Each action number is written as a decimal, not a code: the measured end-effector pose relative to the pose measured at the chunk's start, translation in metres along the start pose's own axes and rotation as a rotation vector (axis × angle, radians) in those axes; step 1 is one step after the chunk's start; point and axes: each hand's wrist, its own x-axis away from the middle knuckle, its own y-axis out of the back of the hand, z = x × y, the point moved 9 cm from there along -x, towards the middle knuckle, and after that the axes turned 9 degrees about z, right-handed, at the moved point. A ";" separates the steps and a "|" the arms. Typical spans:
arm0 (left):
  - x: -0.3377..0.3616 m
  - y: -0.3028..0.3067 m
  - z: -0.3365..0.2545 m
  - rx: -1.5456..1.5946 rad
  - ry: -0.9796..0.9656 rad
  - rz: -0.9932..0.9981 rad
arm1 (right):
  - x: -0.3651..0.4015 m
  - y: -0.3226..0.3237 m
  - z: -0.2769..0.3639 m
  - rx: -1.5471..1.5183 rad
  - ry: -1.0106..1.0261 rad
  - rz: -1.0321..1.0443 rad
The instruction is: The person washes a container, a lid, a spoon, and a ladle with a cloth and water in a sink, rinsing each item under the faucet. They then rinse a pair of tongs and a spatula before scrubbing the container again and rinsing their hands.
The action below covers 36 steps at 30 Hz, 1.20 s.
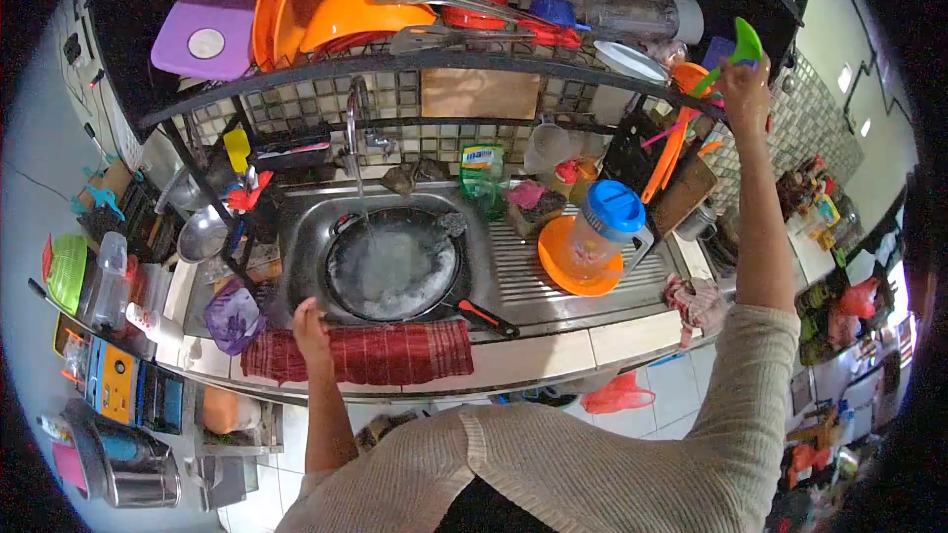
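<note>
My right hand (pixel 746 94) is raised at the right end of the dish rack, its fingers closed round a green utensil (pixel 748 41). Orange utensils (pixel 670 160) hang or stand just below it. Over the front edge of the sink, my left hand (pixel 311 331) is held near a folded red cloth (pixel 395 353); its fingers look partly bent and I see nothing in them. In the sink basin lies a black pan (pixel 393 262) with cloudy, soapy water, under the running tap (pixel 357 133). A scrubber (pixel 452 225) rests on the pan's rim.
A blue-lidded jug (pixel 604 227) stands on an orange plate (pixel 563 271) on the drainboard. Behind it are a green soap bottle (pixel 483 178) and cups. Overhead, the black rack (pixel 425 67) holds orange bowls and tongs. A striped cloth (pixel 694 304) lies at right.
</note>
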 end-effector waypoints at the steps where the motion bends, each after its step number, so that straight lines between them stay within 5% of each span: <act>1: 0.007 0.016 -0.002 0.160 -0.042 -0.050 | 0.000 -0.001 -0.008 -0.050 -0.010 -0.011; 2: 0.009 0.031 0.003 0.156 -0.043 -0.060 | 0.000 -0.004 -0.012 -0.104 -0.018 -0.021; 4: 0.028 0.060 -0.034 -0.364 -0.535 -0.232 | 0.005 -0.004 -0.004 -0.059 -0.034 -0.007; 5: 0.037 0.063 -0.044 -0.156 -0.179 -0.258 | 0.007 -0.004 0.000 -0.040 -0.027 -0.031; 6: 0.034 0.080 -0.034 -0.165 -0.173 -0.269 | 0.011 -0.005 0.004 -0.022 -0.022 -0.050; 8: 0.049 0.113 -0.046 -0.576 -0.586 -0.430 | 0.017 -0.011 0.005 -0.138 -0.044 -0.061; 9: 0.048 0.130 -0.042 -0.372 -0.397 -0.477 | 0.017 -0.016 0.010 -0.002 0.039 -0.012; 13: 0.071 0.157 -0.078 -0.379 -0.458 -0.660 | 0.025 -0.030 0.050 0.149 0.152 0.086; 16: 0.079 0.153 -0.088 -1.032 -0.569 -0.745 | 0.026 -0.050 0.052 0.185 0.066 0.290; 17: 0.065 0.186 -0.052 -0.694 -0.474 -0.692 | 0.029 -0.066 0.040 0.165 0.156 0.309; 18: 0.062 0.182 -0.056 -0.691 -0.480 -0.696 | 0.031 -0.072 0.050 0.146 0.246 0.327; 20: 0.058 0.193 -0.023 0.233 -0.397 -0.749 | 0.030 -0.082 0.029 0.195 0.094 0.400; 21: 0.060 0.164 -0.043 0.339 -0.365 -0.683 | 0.030 -0.088 0.021 0.217 0.194 0.379; 23: 0.053 0.161 -0.042 0.326 -0.403 -0.669 | 0.028 -0.090 0.027 0.240 0.298 0.352; 26: 0.053 0.163 -0.049 0.265 -0.428 -0.690 | 0.028 -0.085 0.051 0.068 0.179 0.382; 28: 0.055 0.177 -0.040 0.217 -0.414 -0.723 | 0.034 -0.051 0.116 0.275 0.180 0.109; 30: 0.049 0.205 -0.026 -0.406 -0.387 -0.782 | 0.041 -0.054 0.182 0.042 0.406 0.156; 31: 0.045 0.209 -0.021 -0.410 -0.385 -0.780 | 0.045 -0.064 0.205 -0.081 0.460 0.242; 33: 0.036 0.227 0.012 0.220 -0.302 -0.803 | 0.046 -0.102 0.223 -0.274 0.246 0.527; 36: 0.043 0.188 -0.027 0.302 -0.295 -0.776 | 0.041 -0.101 0.265 -0.302 0.365 0.518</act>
